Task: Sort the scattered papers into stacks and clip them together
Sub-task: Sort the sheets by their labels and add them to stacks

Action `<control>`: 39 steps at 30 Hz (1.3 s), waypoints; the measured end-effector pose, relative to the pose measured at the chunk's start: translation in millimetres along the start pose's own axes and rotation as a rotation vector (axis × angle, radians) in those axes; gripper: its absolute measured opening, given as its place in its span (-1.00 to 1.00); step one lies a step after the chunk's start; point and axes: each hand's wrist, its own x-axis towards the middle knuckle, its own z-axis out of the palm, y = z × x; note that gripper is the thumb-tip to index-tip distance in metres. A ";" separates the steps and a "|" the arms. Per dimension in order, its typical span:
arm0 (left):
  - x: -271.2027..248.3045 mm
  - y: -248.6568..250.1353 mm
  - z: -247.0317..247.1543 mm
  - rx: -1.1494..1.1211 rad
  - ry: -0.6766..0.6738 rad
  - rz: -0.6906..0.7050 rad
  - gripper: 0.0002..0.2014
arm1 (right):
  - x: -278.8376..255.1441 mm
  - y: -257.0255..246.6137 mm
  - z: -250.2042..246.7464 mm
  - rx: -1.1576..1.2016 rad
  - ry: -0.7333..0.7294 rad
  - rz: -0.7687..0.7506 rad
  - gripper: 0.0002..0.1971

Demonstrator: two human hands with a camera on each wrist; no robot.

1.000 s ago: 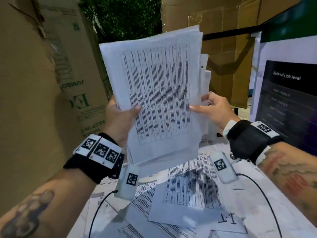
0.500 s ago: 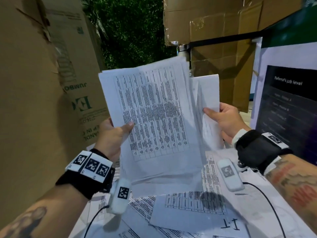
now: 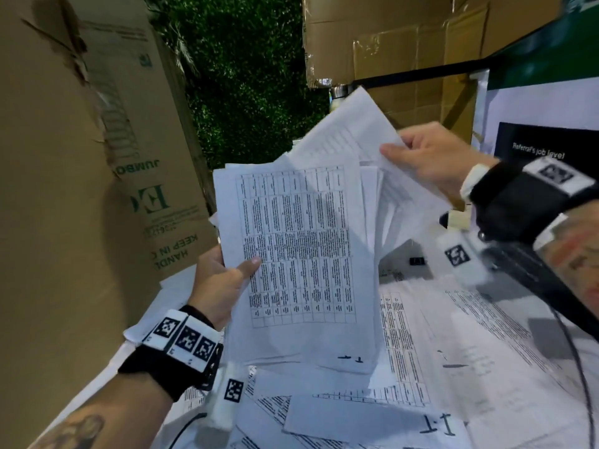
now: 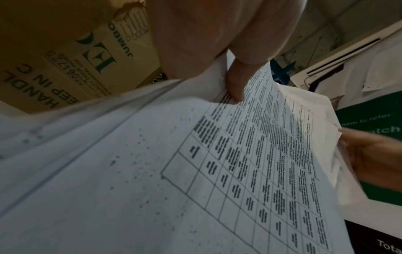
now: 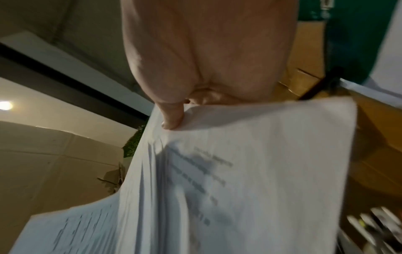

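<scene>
I hold a stack of printed table sheets point(image 3: 298, 254) upright over the table. My left hand point(image 3: 227, 280) grips its left edge, thumb across the front page; the left wrist view shows that thumb on the stack point(image 4: 217, 171). My right hand point(image 3: 424, 157) pinches the upper right corner of back sheets point(image 3: 350, 124) and lifts them away from the front page. The right wrist view shows the thumb pressed on those blurred sheets point(image 5: 239, 171). More printed papers point(image 3: 453, 335) lie scattered on the table below, one marked "1.1" point(image 3: 434, 427). A small black binder clip point(image 3: 416, 261) sits behind the stack.
A large cardboard box point(image 3: 81, 189) stands close on the left and more cardboard point(image 3: 405, 43) at the back. A dark screen or poster point(image 3: 544, 150) stands at the right. Green foliage point(image 3: 246, 76) fills the gap behind. Cables run from both wrists across the papers.
The stack has come lower toward the table. My right hand has moved up and right, pulling the back sheets away so the stack fans open at the top right.
</scene>
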 end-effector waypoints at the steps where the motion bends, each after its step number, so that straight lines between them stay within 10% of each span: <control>1: -0.7 -1.7 1.5 0.016 -0.015 0.014 -0.73 | 6.0 -11.7 -8.1 -0.050 -0.036 -0.021 -0.66; 10: -8.7 -11.5 6.5 0.021 -0.069 0.023 -0.64 | 39.2 -87.7 -21.9 -0.617 -0.253 -0.265 -0.65; 21: -18.0 -12.1 2.6 -0.158 -0.120 0.063 -0.29 | 49.0 -62.3 -10.2 -0.623 -0.363 -0.185 -0.68; 39: -7.8 0.4 -21.3 -0.159 -0.063 0.104 -0.70 | 45.5 -14.7 -44.6 -0.733 0.046 -0.004 -0.70</control>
